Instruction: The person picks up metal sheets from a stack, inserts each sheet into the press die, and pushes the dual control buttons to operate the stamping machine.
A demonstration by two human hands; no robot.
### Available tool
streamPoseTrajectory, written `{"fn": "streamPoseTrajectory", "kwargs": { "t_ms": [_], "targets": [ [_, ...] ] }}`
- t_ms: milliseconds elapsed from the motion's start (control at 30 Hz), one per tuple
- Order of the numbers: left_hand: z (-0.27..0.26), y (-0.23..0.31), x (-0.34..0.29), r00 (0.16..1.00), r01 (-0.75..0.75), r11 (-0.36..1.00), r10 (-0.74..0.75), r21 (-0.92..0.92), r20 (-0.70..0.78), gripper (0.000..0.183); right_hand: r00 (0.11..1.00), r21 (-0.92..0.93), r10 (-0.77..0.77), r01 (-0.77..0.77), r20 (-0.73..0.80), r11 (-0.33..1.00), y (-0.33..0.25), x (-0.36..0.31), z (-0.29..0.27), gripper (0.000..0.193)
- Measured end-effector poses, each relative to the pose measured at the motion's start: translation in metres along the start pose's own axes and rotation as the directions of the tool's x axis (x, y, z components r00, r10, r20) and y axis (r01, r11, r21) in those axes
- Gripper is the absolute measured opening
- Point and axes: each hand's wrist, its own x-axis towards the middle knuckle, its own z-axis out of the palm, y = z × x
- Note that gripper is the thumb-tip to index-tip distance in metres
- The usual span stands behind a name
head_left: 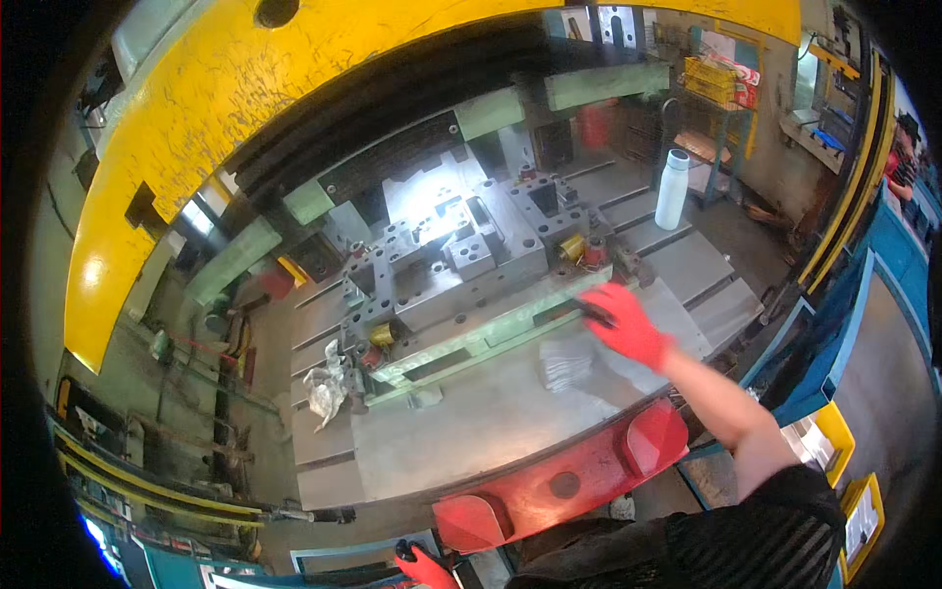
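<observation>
1. The right hand (628,329), in a bright red glove, is stretched forward at the front right of a grey metal die assembly with drilled holes and stepped blocks (471,257); its fingers are partly bent, close to a long pale green base bar (496,340); something dark shows at the fingertips, and I cannot tell whether it is a held object or part of the glove, nor how far the hand is closed.

2. The left hand (428,567), also red-gloved, is low at the lower edge, left of a red metal beam with a round hole (564,483); a black shape shows at its fingers; its grip and opening cannot be told.

3. The die assembly sits on a flat grey steel bed with slots (432,447); short brass-coloured cylinders (572,247) stand near its front corners.

4. A pale, ribbed-looking flat item (566,366) lies on the bed, just below the base bar; crumpled whitish sheeting (327,391) lies at the bed's left; an upright pale cylindrical bottle (672,191) stands at its right, well apart from the right hand.

5. A scuffed yellow metal frame (226,98) arches overhead.
</observation>
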Motion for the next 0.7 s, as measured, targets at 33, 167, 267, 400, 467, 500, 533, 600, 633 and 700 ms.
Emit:
{"fn": "streamPoseTrajectory", "kwargs": {
  "t_ms": [33,167,267,400,467,500,533,600,633,700],
  "targets": [
    [0.005,-0.01,-0.006,1.0,0.003,1.0,-0.003,-0.004,0.006,0.028,0.977,0.142,0.214,-0.212,-0.005,0.967,0.0,-0.042,-0.028,0.038],
    [-0.006,-0.144,-0.017,0.731,0.668,0.69,-0.542,-0.277,0.415,0.033,0.717,0.246,0.67,-0.626,-0.192,0.74,0.052,-0.21,-0.032,0.033],
    [0.014,-0.166,-0.033,0.66,0.695,0.645,-0.397,-0.318,0.638,0.031,0.542,0.154,0.763,-0.771,-0.352,0.618,0.078,-0.327,-0.019,0.029],
    [0.025,-0.161,-0.056,0.681,0.663,0.679,-0.372,-0.316,0.631,0.031,0.614,0.374,0.78,-0.756,0.12,0.537,0.084,-0.37,0.02,0.035],
    [0.025,-0.156,-0.058,0.702,0.641,0.698,-0.366,-0.319,0.611,0.031,0.554,0.343,0.791,-0.818,0.258,0.461,0.08,-0.347,0.012,0.033],
    [0.027,-0.152,-0.058,0.707,0.633,0.706,-0.362,-0.317,0.607,0.031,0.476,0.296,0.795,-0.874,0.376,0.384,0.073,-0.332,0.005,0.031],
    [0.033,-0.145,-0.058,0.709,0.628,0.712,-0.359,-0.313,0.607,0.031,0.474,0.291,0.797,-0.876,0.374,0.385,0.069,-0.324,0.002,0.031],
    [0.057,-0.11,-0.053,0.71,0.621,0.722,-0.351,-0.306,0.611,0.031,0.414,-0.139,0.85,-0.869,0.326,0.476,0.066,-0.314,-0.003,0.036],
    [0.065,-0.097,-0.053,0.709,0.611,0.729,-0.33,-0.309,0.623,0.031,0.624,-0.076,0.73,-0.743,0.28,0.665,0.148,-0.388,0.036,0.046],
    [0.066,-0.084,-0.049,0.728,0.59,0.743,-0.32,-0.316,0.607,0.031,0.643,-0.122,0.711,-0.711,0.286,0.693,0.184,-0.419,0.063,0.046]
  ]
}}
